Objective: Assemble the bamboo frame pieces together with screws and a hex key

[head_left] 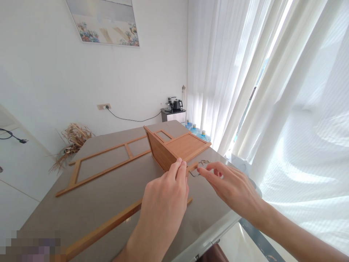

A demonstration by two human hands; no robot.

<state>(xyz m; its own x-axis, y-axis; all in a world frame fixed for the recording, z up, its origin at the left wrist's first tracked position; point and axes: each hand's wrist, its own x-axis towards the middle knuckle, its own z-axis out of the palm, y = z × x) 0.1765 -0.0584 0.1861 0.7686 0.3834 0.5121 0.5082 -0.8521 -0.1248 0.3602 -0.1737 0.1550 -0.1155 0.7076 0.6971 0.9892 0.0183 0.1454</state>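
Note:
My left hand is closed around the near end of an upright wooden panel, its fingers on the top corner. Pinched in the fingertips of my right hand is a bent metal hex key, whose other end meets the wood beside my left fingers. Behind the upright panel, a second wooden panel with a frame opening lies flat and seems to meet it. Several small metal screws lie just beyond my right fingertips. My left hand hides part of the joint.
A wooden ladder-like frame lies on the left of the grey table. A long wooden bar runs under my left forearm. Dried plants stand at the left edge. Water bottles and a kettle are beyond the table.

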